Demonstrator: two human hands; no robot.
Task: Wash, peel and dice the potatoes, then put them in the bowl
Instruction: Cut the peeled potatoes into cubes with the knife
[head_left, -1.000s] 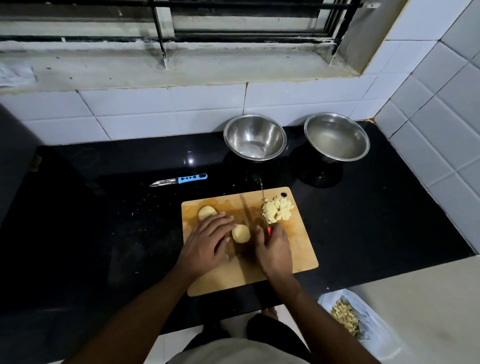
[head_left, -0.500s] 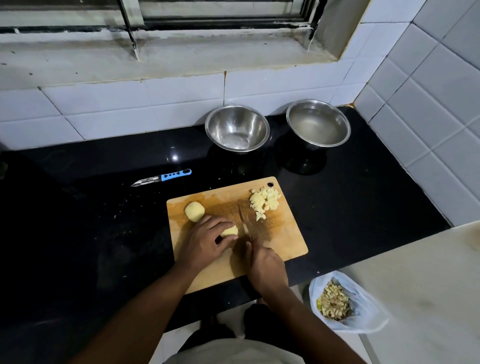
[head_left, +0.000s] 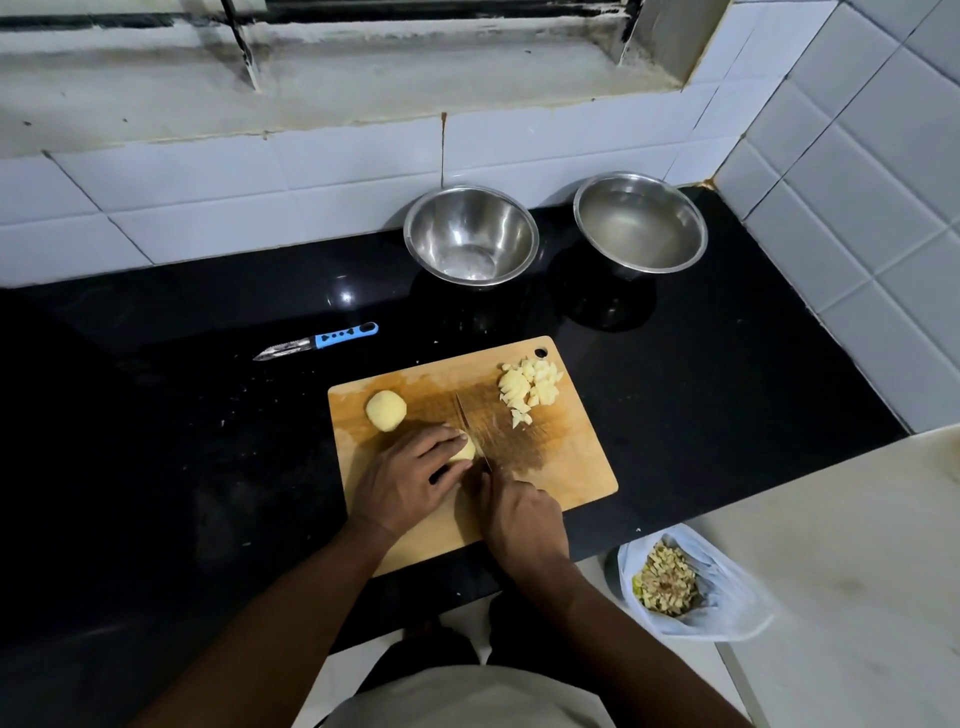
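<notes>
A wooden cutting board (head_left: 566, 467) lies on the black counter. My left hand (head_left: 408, 480) holds a peeled potato piece (head_left: 464, 451) down on the board, fingers curled over it. My right hand (head_left: 522, 519) grips a knife (head_left: 470, 428) whose blade stands against the right side of that piece. Another peeled potato (head_left: 385, 410) sits at the board's left end. A pile of diced potato (head_left: 530, 387) lies at the board's far right corner. Two steel bowls stand at the back: the left bowl (head_left: 470, 236) holds nothing, the right bowl (head_left: 640, 224) holds water.
A blue-handled peeler (head_left: 317, 341) lies on the counter left of the board. A plastic bag of peelings (head_left: 675, 587) sits below the counter's front edge at the right. White tiled walls close the back and right side. A pale counter surface (head_left: 857, 571) extends at the lower right.
My left hand has closed over the potato piece. The knife has moved from beside the diced pile to that piece, its blade now against the piece. The view shifted slightly.
</notes>
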